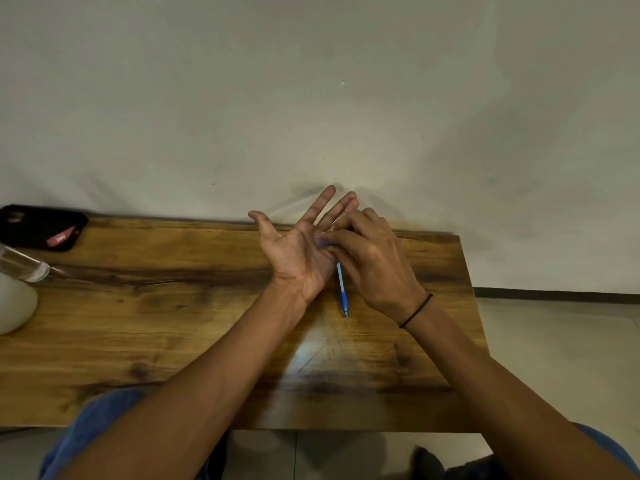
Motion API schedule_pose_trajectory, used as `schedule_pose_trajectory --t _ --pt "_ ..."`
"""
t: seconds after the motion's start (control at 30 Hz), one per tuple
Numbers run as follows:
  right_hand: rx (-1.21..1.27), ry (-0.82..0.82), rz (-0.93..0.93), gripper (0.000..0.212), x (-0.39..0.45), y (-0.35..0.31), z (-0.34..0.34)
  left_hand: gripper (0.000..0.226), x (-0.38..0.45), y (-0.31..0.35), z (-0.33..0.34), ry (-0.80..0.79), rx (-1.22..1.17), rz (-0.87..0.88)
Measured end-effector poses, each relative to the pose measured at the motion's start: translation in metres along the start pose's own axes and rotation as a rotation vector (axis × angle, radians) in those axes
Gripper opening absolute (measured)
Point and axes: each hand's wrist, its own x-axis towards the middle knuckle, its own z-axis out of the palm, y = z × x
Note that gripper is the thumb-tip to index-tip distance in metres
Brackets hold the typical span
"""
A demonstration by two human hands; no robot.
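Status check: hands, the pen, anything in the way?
Left hand open, palm up. Right hand curled on the pen, tip pointing back toward the body. Phone far left on the table, out of the way.

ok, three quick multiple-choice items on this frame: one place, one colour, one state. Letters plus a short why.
1. Where does the phone in the black case lie on the table?
A. at the far left corner
B. at the right edge
C. under the left forearm

2. What colour is the grip of the pen?
A. red
B. blue
C. green

3. How is the left hand held?
A. closed in a fist
B. flat, palm down on the wood
C. open, palm up, fingers straight

Answers:
1 A: it sits at the far left corner, well away from both arms.
2 B: the band just above the tip is blue.
3 C: the palm faces the camera with straight fingers, while the right hand grips the pen's upper end beside it.
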Motion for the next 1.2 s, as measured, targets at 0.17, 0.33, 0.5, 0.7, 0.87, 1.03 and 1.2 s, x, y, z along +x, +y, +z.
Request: schedule_pose_trajectory --t 0.17,0.33,0.5,0.7,0.87,1.03,1.2 --pt "0.037 0.006 0.051 0.035 0.0021 -0.0049 -0.0028 0.133 -0.0016 0.0011 0.0041 -0.005 -0.013 -0.008" --pt "0.008 -0.001 -0.006 0.02 0.0023 -0.0035 -0.0047 0.133 -0.0043 0.003 0.0085 -0.016 -0.072 -0.032" --pt "-0.001 -0.003 -0.004 0.019 0.0033 -0.0057 -0.0059 0.133 -0.0036 0.0041 0.0086 -0.009 -0.065 -0.047" --pt "-0.044 -0.008 0.001 0.017 0.0029 -0.0047 -0.0037 0.133 -0.0022 0.0037 0.0086 0.029 -0.048 -0.051" --pt "-0.031 0.025 0.005 0.029 0.0036 -0.0055 -0.0035 0.131 -0.0017 0.0044 0.01 0.045 -0.06 -0.046" --pt "-0.046 0.019 0.024 0.033 0.0042 -0.0052 -0.003 0.131 -0.0014 0.0039 0.0097 0.052 -0.053 -0.045" --pt "-0.066 0.008 -0.001 0.027 0.0027 -0.0033 -0.0013 0.132 0.0005 0.0032 0.0075 0.056 -0.009 -0.037"
